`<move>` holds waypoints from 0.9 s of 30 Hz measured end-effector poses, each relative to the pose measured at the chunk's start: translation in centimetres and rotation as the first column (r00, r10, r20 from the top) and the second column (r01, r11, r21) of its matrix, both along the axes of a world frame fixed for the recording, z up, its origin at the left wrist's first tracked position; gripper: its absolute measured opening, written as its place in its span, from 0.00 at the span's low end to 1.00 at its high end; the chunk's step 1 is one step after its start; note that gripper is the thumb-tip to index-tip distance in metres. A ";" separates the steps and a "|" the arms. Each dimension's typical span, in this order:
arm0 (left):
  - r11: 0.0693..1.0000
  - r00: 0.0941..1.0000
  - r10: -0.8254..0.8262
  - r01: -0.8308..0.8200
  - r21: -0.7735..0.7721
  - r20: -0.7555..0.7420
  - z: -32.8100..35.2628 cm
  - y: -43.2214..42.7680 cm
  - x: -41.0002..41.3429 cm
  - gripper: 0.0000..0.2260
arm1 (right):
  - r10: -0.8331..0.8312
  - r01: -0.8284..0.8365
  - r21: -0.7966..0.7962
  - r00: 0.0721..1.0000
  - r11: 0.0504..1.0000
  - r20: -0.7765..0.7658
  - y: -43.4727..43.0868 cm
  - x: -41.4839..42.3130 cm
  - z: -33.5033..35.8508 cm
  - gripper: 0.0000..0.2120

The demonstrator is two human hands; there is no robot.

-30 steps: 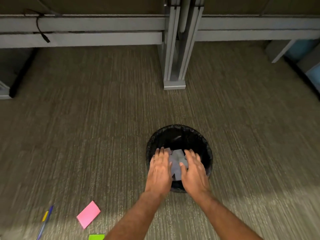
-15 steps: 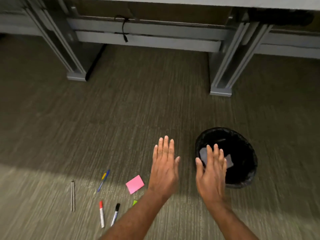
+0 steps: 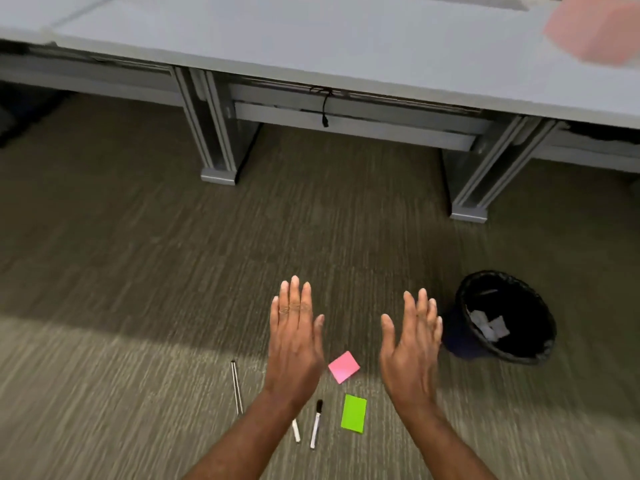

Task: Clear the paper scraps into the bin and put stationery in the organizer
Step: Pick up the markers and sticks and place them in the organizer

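Both your hands are empty right now: left hand (image 3: pixel 294 344) and right hand (image 3: pixel 410 351) are spread flat, fingers loose, hovering over the carpet (image 3: pixel 138 271) with nothing in them. Scraps look done, since white paper bits (image 3: pixel 488 325) are sitting in the black bin (image 3: pixel 464 344) off to the right.

So it's stationery time, I'd say. The pink sticky pad (image 3: pixel 344 366) lies right between your hands, with the green sticky pad (image 3: pixel 353 413) just nearer you. The black-capped marker (image 3: pixel 316 424) and a second marker (image 3: pixel 296 430), half hidden under your left forearm, run near-to-far, so come at them across the barrel. The thin metal rod-like thing (image 3: pixel 237 388) lies to the left, same orientation. Left hand's closer to all the long stuff. No organizer in view, though something pink and blurry (image 3: pixel 595 27) sits on the desk (image 3: pixel 311 39) far right; can't tell what it is.
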State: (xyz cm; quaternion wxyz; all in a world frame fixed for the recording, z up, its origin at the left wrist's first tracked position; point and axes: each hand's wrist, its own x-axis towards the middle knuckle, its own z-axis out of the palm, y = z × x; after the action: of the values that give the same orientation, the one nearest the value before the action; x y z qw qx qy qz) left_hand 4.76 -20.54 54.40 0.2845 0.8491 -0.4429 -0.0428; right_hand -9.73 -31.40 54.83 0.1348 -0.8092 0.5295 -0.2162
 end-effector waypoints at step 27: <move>0.989 0.998 0.059 -0.054 0.136 -0.028 -18.5 16.9 3.6 0.25 | 0.040 -0.028 0.147 0.996 0.989 -0.079 14.5 0.5 -17.7 0.26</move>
State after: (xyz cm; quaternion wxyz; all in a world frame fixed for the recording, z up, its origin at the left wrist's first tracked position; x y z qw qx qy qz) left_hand 8.39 -3.62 35.90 0.2345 0.8779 -0.4101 -0.0783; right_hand -9.28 -16.90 37.08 0.1756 -0.8143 0.5350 -0.1411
